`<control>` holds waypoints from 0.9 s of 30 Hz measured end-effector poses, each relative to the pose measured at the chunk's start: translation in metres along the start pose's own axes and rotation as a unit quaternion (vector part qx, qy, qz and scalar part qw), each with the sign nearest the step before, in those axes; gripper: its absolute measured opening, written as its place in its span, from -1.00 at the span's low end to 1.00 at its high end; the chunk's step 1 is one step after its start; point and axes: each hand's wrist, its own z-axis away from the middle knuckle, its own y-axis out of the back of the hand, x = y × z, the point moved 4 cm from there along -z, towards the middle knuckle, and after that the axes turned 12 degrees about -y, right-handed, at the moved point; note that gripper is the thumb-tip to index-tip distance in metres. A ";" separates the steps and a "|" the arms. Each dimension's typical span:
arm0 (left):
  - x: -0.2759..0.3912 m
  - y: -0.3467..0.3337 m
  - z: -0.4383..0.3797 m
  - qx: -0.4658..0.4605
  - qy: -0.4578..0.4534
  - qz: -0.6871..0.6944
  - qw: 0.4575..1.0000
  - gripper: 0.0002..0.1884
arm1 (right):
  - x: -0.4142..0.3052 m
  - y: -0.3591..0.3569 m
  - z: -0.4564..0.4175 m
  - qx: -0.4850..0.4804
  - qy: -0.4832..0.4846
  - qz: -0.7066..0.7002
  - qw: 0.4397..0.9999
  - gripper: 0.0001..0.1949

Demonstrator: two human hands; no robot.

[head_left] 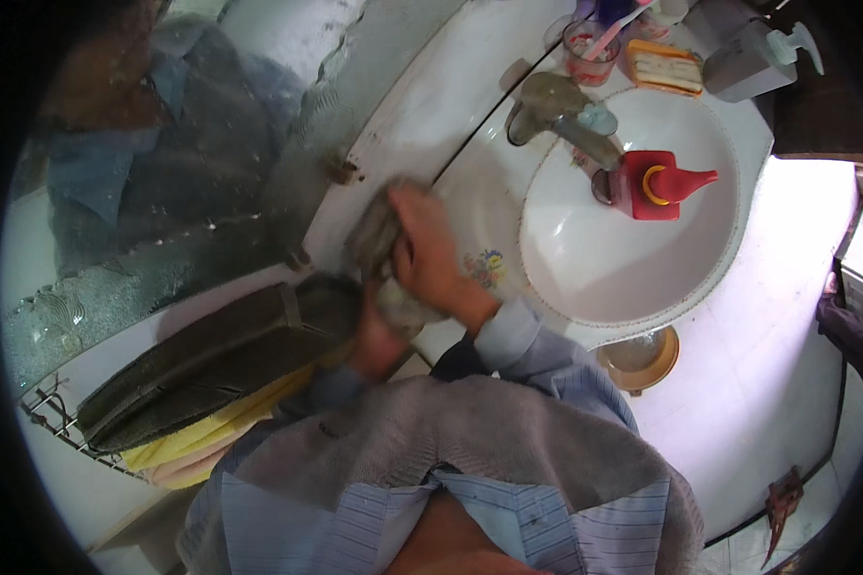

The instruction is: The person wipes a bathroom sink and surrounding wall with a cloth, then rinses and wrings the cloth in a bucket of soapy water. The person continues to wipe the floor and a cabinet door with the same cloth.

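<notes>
A damp-looking greyish cloth (401, 302) is bunched up between my hands, left of the sink basin. My right hand (431, 248) lies over it, the fingers pointing toward the wall. Lower down, my left hand (379, 336) holds the cloth's near side, close to the hanging towels. Both hands and the cloth are blurred, and the left fingers are partly hidden. In the white ceramic basin (661, 287) stands a red pump bottle (654, 205) with a yellow collar, beneath the spout of a dull metal faucet (557, 115).
At left, a wire rack (61, 428) carries a dark towel (216, 359) and a yellow towel (216, 420). Above it hangs a mirror (216, 158). A toothbrush cup (591, 61), an orange soap dish (664, 68) and a clear pump bottle (744, 65) line the sink's back. A brown basin (640, 359) sits below.
</notes>
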 end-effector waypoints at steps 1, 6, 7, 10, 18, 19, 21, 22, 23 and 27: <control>0.008 -0.010 -0.003 -0.003 0.014 0.018 1.000 -0.44 | -0.016 0.012 -0.021 0.026 0.003 0.010 1.000 -0.42; 0.007 0.035 -0.030 -0.137 0.106 0.250 0.953 -0.44 | -0.014 0.000 -0.028 0.036 0.017 0.051 0.998 -0.35; 0.001 0.029 -0.024 -0.126 0.105 0.235 0.958 -0.43 | -0.005 -0.006 -0.005 0.011 -0.001 0.060 0.998 -0.34; 0.002 -0.044 -0.010 0.022 -0.003 -0.013 1.000 -0.39 | 0.013 0.008 -0.014 -0.002 0.002 0.058 0.998 -0.39; 0.036 -0.159 -0.068 -0.132 -0.153 -0.124 0.971 -0.37 | -0.019 0.082 -0.128 0.235 0.063 0.044 0.969 -0.34; 0.037 -0.171 -0.070 -0.140 -0.161 -0.131 0.968 -0.38 | -0.018 0.086 -0.137 0.239 0.053 0.052 0.968 -0.33; 0.038 -0.193 -0.077 -0.153 -0.176 -0.144 0.962 -0.40 | -0.013 0.092 -0.153 0.248 0.030 0.068 0.966 -0.32; 0.037 -0.203 -0.080 -0.149 -0.168 -0.131 0.966 -0.43 | -0.005 0.097 -0.163 0.220 0.003 0.074 0.973 -0.29; 0.034 -0.213 -0.082 -0.145 -0.160 -0.117 0.969 -0.45 | 0.002 0.101 -0.166 0.222 -0.003 0.089 0.971 -0.29; 0.031 -0.171 -0.091 -0.096 -0.113 -0.078 0.986 -0.55 | 0.014 0.076 -0.151 0.204 -0.050 0.067 0.975 -0.29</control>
